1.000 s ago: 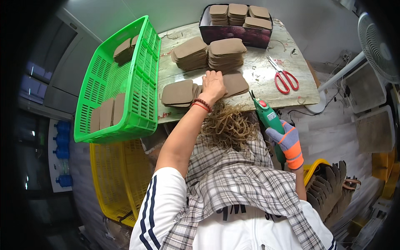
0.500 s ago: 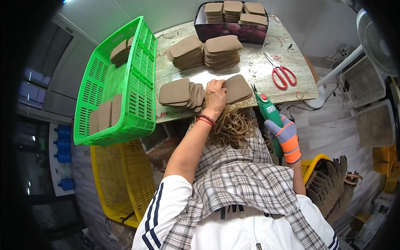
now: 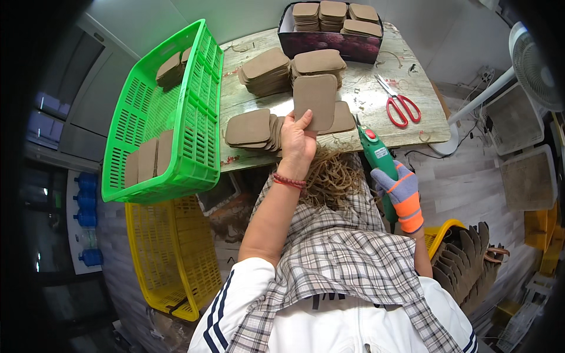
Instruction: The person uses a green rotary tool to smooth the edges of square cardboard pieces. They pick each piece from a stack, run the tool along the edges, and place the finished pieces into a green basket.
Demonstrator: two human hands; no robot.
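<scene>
The brown panel (image 3: pixel 316 97) is held over the counter (image 3: pixel 429 117), about 1 o'clock from the left hand (image 3: pixel 299 140), fingers pinching its 7 o'clock corner. Looks light, stiffish, probably not slippery; I'd grab an edge. Gloved right hand's (image 3: pixel 401 191) fingers grip a green tool (image 3: pixel 375 152), roughly 4 o'clock.

Matt sheet (image 3: pixel 316 97), cloth glove (image 3: pixel 406 197), plastic tool (image 3: pixel 375 152)

I see room for a hand between the far brown stacks (image 3: pixel 265 66) and the scissors (image 3: pixel 395 99). The green basket (image 3: pixel 197 117) walls off the left, the box (image 3: pixel 329 47) the far middle, the power tool (image 3: pixel 376 155) the near right.
</scene>
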